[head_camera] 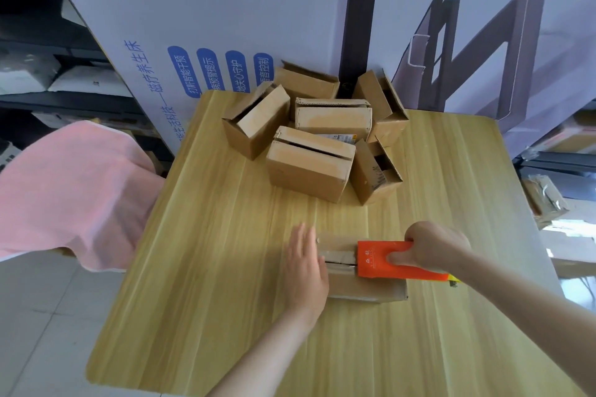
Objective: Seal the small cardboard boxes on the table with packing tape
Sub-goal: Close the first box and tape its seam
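A small cardboard box (367, 290) lies on the wooden table (200, 235) near the front. My left hand (304, 264) presses flat against the box's left end, fingers straight. My right hand (435, 246) grips an orange tape dispenser (387, 259) that rests on top of the box, over its seam. A strip of tape runs along the box top between the dispenser and my left hand. Several more small boxes (309, 164) with open flaps sit piled at the table's far side.
A large white printed carton (180, 42) stands behind the table. A pink cloth (71, 190) hangs off to the left. Shelves with packages flank both sides. Bare tabletop lies left of and in front of my hands.
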A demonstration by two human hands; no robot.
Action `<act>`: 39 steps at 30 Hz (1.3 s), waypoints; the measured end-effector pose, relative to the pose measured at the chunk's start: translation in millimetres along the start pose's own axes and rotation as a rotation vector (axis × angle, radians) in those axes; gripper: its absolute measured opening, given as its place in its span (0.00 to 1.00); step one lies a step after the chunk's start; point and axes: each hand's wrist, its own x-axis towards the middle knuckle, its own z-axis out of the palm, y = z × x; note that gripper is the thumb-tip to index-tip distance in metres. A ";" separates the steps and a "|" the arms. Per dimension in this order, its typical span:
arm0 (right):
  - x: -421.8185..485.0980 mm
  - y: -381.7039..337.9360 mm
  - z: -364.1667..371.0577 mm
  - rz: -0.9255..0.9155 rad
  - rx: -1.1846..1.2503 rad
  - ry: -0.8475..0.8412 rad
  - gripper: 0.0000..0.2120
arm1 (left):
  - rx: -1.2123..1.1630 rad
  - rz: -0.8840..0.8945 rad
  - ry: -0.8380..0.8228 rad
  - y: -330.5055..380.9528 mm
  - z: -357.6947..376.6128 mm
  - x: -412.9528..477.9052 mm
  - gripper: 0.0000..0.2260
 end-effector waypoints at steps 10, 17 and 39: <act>-1.9 2.2 1.3 -0.006 0.050 -0.025 0.24 | 0.284 0.212 -0.101 26.7 34.5 37.9 0.12; 7.2 14.6 3.5 -0.131 0.050 -0.015 0.26 | 0.410 0.186 -0.120 35.3 34.6 37.5 0.16; 46.9 145.2 55.7 -0.278 0.107 -0.056 0.23 | 0.550 0.095 -0.084 47.5 42.2 34.8 0.18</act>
